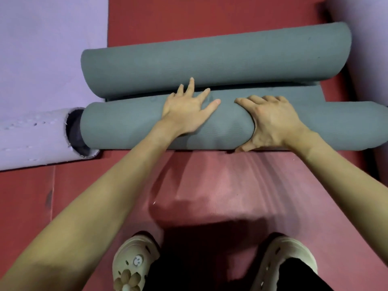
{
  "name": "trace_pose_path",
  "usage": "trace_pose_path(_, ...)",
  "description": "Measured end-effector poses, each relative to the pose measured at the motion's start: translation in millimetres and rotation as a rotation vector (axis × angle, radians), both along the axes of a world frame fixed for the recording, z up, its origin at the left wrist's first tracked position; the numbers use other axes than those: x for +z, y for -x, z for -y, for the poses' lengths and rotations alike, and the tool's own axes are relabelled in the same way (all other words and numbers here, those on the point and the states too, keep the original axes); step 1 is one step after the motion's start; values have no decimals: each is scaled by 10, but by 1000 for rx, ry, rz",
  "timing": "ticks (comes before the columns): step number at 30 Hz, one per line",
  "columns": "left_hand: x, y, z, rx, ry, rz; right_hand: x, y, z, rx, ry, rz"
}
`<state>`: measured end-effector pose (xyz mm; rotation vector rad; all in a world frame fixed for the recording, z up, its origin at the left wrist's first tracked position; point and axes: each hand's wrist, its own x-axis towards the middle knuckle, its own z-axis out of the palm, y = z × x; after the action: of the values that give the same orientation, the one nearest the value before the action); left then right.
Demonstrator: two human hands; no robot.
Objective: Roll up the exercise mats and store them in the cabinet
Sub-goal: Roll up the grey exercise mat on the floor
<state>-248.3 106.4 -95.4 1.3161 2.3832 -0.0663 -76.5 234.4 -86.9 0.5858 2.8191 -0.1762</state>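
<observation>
Right hand [270, 122] is wrapped round the near grey mat roll [126, 127], thumb tucked underneath, left hand [186, 110] flat on top with fingers spread, second grey roll [210, 64] just behind, all on the red floor [27, 206] beside a lilac rolled mat [31, 137].

Looking down from the head cam rn. I've got both hands on the near roll [130, 127] of the grey-green exercise mat, which lies across the red floor [27, 206]. Left hand [186, 111] is flat on top, fingers spread, tips near the seam w/ the far roll [210, 59]. Right hand [270, 122] is cupped over the near roll, thumb hooked under its front edge. Far roll sits just beyond, touching. A rolled lilac mat [31, 137] lies at the left end, open end facing the grey one. Pink mat [220, 185] is under my beige clogs [134, 263].
</observation>
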Motion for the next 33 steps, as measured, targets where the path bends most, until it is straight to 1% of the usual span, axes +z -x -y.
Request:
trace_pose_path(2, 9, -35, 36, -3, 0, -11, -3, -33, 17, 16, -28, -23)
trace_pose_path(5, 13, -118, 154, -12, -52, -34, -19, -139, 127, 11, -41, -46)
trace_pose_path(8, 39, -246, 252, -63, 6, -13, 1, -323, 297, -5, -30, -60)
trace_pose_path(11, 114, -451, 384, -54, 98, 31, 54, -524, 428, 0, -1, -60)
trace_pose_path(13, 151, -631, 553, -22, 120, 73, 89, -635, 502, 30, 15, -45)
trace_pose_path(17, 136, -847, 817, -30, 69, 27, 61, -794, 642, 36, 73, 0)
trace_pose_path(19, 90, -846, 805, -47, 50, 2, 29, -803, 637, 18, 116, 24)
trace_pose_path(23, 4, -714, 645, -33, 52, 28, 71, -715, 531, 17, 206, 74)
trace_pose_path(25, -24, -632, 559, -19, 52, 39, 91, -729, 525, 8, 255, 7)
trace_pose_path(27, -55, -549, 483, 7, 29, 52, 74, -808, 575, -21, 245, -94)
trace_pose_path(29, -85, -479, 411, 28, -16, 69, 31, -891, 666, -63, 195, -173)
trace_pose_path(33, -109, -388, 305, 57, -53, 121, -59, -899, 755, -100, 49, -195)
